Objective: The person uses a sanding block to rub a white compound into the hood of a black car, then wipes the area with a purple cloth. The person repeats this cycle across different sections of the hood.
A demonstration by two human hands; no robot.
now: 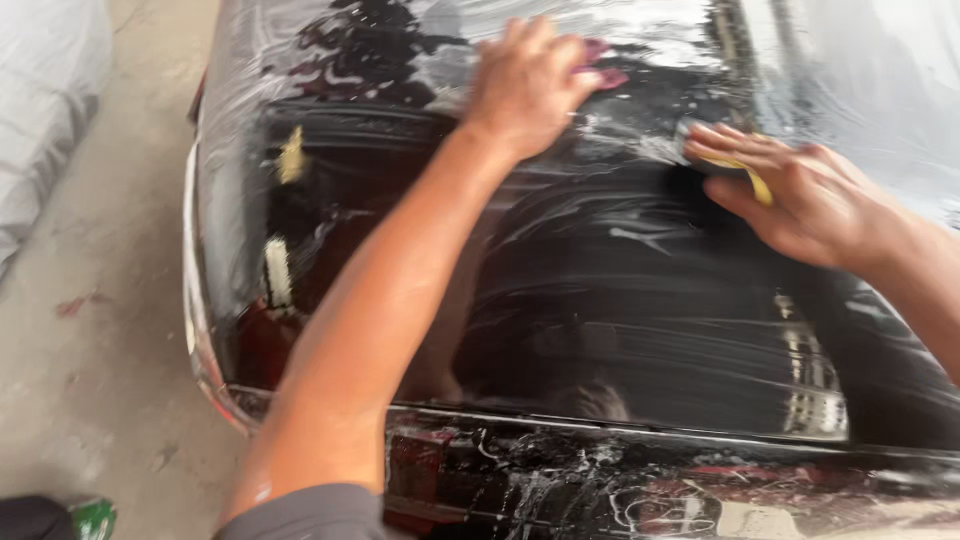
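A glossy black car body panel (620,300) fills the view, wet and streaked with white soapy film. My left hand (525,85) presses flat on the upper part of the panel, over a small pink-purple pad (600,62) that peeks out past the fingertips. My right hand (800,195) lies on the panel to the right, fingers closed over a thin yellow pad (757,183) held against the surface. Both forearms reach in from the bottom and right edges.
A grey concrete floor (110,300) lies to the left of the car. A pale plastic-covered shape (40,110) stands at the far left. A green shoe tip (92,518) shows at the bottom left. The lower dark red trim (640,490) carries suds.
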